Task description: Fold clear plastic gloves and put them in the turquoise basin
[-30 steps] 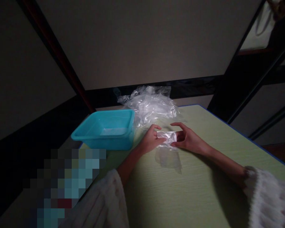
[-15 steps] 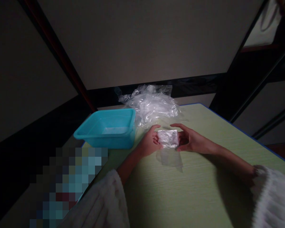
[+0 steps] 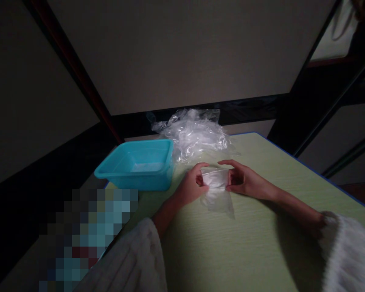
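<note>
A small packet in clear plastic [image 3: 215,179] is held between my two hands above the table, with a loose plastic flap hanging below it toward me. My left hand [image 3: 192,184] grips its left end, thumb at the lower corner and index finger curved over the top. At the right end, my right hand [image 3: 245,180] pinches the packet with the thumb low, its index finger reaching out above the top edge. What is inside the plastic cannot be made out.
A turquoise plastic basin [image 3: 146,178] stands at the table's left edge. Crumpled clear plastic bags [image 3: 197,136] lie at the back, against a panelled wall. The pale green table [image 3: 249,247] has a blue edge. A blurred-out patch covers the lower left.
The packet has tilted between my hands, and its shiny crinkled face now looks smoother. Both hands have shifted slightly toward me and keep their hold.
</note>
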The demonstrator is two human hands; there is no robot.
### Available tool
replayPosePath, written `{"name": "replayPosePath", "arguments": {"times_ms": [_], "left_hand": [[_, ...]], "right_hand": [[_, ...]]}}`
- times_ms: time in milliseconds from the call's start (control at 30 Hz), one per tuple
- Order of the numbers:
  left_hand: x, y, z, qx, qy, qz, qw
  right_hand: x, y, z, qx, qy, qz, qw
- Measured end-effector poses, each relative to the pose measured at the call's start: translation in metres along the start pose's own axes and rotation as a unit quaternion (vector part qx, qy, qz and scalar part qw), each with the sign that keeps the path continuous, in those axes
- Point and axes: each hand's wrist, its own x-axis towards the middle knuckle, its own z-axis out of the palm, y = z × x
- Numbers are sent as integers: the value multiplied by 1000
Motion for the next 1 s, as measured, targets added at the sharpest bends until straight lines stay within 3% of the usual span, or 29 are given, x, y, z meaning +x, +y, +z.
{"name": "replayPosePath", "arguments": {"times_ms": [267,1000], "left_hand": [[-3,4,1,20,0,29,999],[-5,2,-8,15,-67,22,997]], "right_hand": [[-3,1,1,-44,22,-20,999],[-7,4,-11,-162,-103,-125,973]]}}
